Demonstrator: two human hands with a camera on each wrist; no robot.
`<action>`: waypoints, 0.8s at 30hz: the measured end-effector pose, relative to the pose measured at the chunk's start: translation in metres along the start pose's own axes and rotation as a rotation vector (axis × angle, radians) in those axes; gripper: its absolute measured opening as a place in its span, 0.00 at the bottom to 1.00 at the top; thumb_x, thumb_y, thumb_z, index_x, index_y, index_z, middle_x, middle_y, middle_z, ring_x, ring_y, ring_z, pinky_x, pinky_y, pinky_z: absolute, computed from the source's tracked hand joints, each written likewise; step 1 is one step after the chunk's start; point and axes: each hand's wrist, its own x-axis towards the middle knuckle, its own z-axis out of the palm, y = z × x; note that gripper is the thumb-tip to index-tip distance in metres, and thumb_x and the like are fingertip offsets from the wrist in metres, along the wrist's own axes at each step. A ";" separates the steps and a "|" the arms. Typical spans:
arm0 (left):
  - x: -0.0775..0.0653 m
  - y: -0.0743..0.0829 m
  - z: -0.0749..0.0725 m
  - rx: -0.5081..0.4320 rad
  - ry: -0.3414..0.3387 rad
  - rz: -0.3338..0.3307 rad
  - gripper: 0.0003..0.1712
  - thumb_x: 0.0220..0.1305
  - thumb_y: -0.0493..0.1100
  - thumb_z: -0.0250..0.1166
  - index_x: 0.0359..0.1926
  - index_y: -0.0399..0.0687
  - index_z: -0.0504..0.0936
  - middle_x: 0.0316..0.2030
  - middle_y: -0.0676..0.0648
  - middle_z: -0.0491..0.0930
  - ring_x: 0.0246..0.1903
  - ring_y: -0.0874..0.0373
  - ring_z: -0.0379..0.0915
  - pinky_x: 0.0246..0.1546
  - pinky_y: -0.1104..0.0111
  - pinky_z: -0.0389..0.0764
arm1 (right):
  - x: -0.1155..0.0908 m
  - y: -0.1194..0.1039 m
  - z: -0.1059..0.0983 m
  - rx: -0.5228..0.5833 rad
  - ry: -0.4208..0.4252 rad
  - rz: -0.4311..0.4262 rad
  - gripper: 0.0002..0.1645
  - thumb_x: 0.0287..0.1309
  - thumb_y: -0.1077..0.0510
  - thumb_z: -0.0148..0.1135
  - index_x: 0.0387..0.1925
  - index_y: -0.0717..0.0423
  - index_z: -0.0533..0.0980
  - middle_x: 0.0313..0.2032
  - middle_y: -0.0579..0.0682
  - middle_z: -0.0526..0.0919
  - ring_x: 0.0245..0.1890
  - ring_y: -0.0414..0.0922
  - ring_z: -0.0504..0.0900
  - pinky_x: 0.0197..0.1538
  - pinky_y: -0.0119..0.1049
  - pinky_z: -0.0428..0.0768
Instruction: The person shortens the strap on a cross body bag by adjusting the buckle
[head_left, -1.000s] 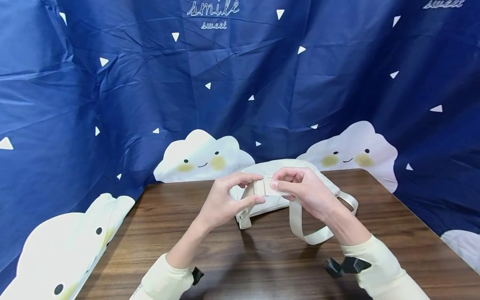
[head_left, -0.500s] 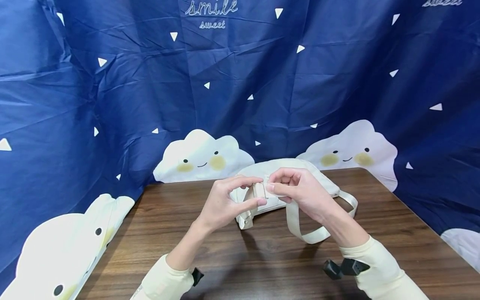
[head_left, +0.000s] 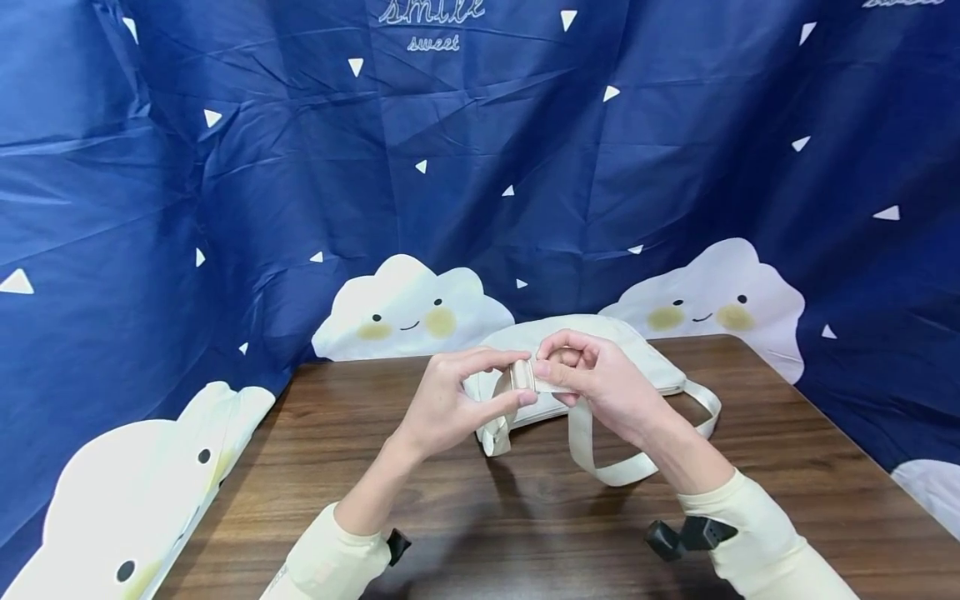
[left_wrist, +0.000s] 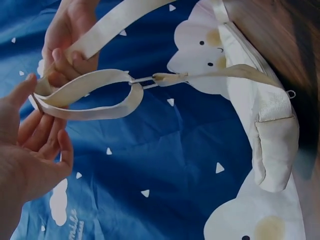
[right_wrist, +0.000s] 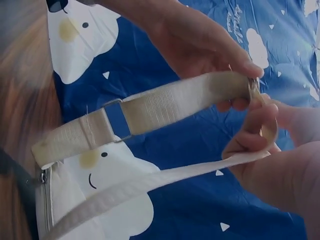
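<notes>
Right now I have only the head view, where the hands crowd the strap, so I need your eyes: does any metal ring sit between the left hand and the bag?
Observer: Yes. In the right wrist view, a rectangular metal ring joins the strap to a short tab.
Operator: Is the looped strap pressed flat there?
Observer: No. The left wrist view shows the loop's two sides standing apart between the left hand and the metal ring.

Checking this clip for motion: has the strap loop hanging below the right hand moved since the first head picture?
Yes, slightly: in the head view, the strap loop has shifted left, judged against the smiling cloud print at right.
</notes>
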 end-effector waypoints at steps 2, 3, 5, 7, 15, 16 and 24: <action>0.001 0.000 -0.002 0.006 0.001 -0.011 0.24 0.52 0.42 0.81 0.51 0.41 0.88 0.45 0.52 0.87 0.45 0.61 0.83 0.45 0.66 0.81 | 0.000 -0.002 -0.004 -0.020 -0.013 0.023 0.08 0.68 0.63 0.64 0.44 0.65 0.77 0.24 0.46 0.73 0.21 0.41 0.67 0.28 0.29 0.67; 0.001 0.000 -0.004 0.005 0.001 -0.017 0.24 0.53 0.42 0.81 0.51 0.42 0.88 0.44 0.53 0.87 0.43 0.61 0.82 0.44 0.67 0.81 | 0.000 -0.002 -0.007 -0.035 -0.022 0.035 0.08 0.69 0.62 0.63 0.43 0.64 0.78 0.23 0.46 0.72 0.21 0.41 0.66 0.28 0.30 0.67; 0.001 0.000 -0.006 0.005 0.004 -0.032 0.23 0.54 0.43 0.81 0.51 0.44 0.88 0.44 0.56 0.87 0.41 0.62 0.81 0.42 0.68 0.80 | -0.001 -0.004 -0.011 -0.059 -0.041 0.051 0.07 0.69 0.62 0.63 0.42 0.64 0.80 0.22 0.45 0.70 0.20 0.41 0.64 0.28 0.30 0.66; 0.001 0.000 -0.007 -0.006 -0.001 -0.044 0.22 0.55 0.43 0.80 0.51 0.45 0.88 0.43 0.57 0.87 0.39 0.61 0.80 0.41 0.67 0.80 | -0.002 -0.004 -0.015 -0.078 -0.060 0.054 0.05 0.69 0.63 0.63 0.41 0.62 0.81 0.20 0.44 0.68 0.18 0.40 0.61 0.27 0.30 0.64; -0.001 0.002 -0.006 -0.048 -0.016 -0.096 0.22 0.55 0.46 0.80 0.52 0.50 0.88 0.43 0.59 0.86 0.40 0.59 0.78 0.44 0.63 0.79 | -0.002 -0.002 -0.017 -0.051 -0.113 0.003 0.05 0.68 0.67 0.62 0.40 0.59 0.83 0.25 0.45 0.77 0.18 0.40 0.63 0.25 0.30 0.63; -0.002 0.003 -0.006 -0.055 -0.016 -0.102 0.22 0.55 0.46 0.80 0.52 0.50 0.88 0.43 0.59 0.86 0.40 0.59 0.78 0.44 0.63 0.79 | -0.002 -0.002 -0.016 -0.048 -0.114 0.001 0.05 0.68 0.67 0.62 0.40 0.59 0.83 0.25 0.45 0.78 0.18 0.40 0.63 0.25 0.30 0.63; -0.002 0.005 -0.005 -0.066 -0.014 -0.094 0.22 0.55 0.45 0.80 0.51 0.50 0.88 0.43 0.60 0.86 0.40 0.59 0.79 0.44 0.62 0.80 | -0.003 -0.003 -0.010 -0.042 -0.093 -0.001 0.05 0.68 0.65 0.62 0.39 0.59 0.83 0.24 0.44 0.77 0.17 0.39 0.63 0.25 0.29 0.62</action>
